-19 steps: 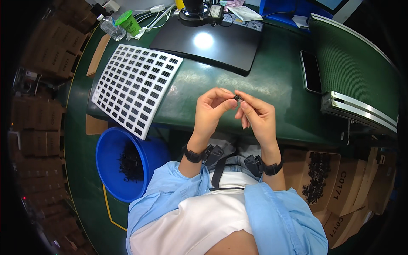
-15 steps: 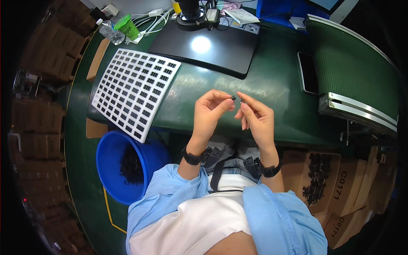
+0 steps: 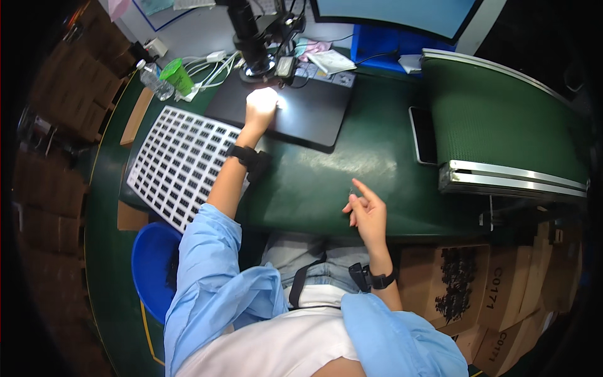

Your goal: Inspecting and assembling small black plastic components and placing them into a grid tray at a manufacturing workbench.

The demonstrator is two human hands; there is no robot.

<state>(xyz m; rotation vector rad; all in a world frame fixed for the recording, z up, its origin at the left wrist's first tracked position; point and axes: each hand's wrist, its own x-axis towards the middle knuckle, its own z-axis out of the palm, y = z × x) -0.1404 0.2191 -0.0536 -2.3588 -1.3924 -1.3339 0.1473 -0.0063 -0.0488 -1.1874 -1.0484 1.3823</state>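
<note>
Under the lit magnifying camera (image 3: 256, 60), my left hand (image 3: 260, 108) is closed in a pinch above the black base plate (image 3: 308, 116). Glare washes out its fingertips, so what they hold cannot be made out. Lower down, over the green tabletop (image 3: 314, 182), my right hand (image 3: 370, 217) is held with thumb and fingers close together. Something tiny seems to be at its fingertips, too small to name. A white tray (image 3: 164, 114) with rows of small black parts lies beside my left forearm.
A blue bin (image 3: 147, 270) with black pieces stands at lower left. A phone (image 3: 423, 135) lies by a green conveyor belt (image 3: 496, 119) at right. A bottle (image 3: 154, 81) and a green cup (image 3: 178, 76) stand at far left. Cardboard boxes (image 3: 515, 283) are at lower right.
My left hand has left my right hand and reached up and leftward into the light, carrying the small black part it held. The view has shifted, showing more of the screen.
</note>
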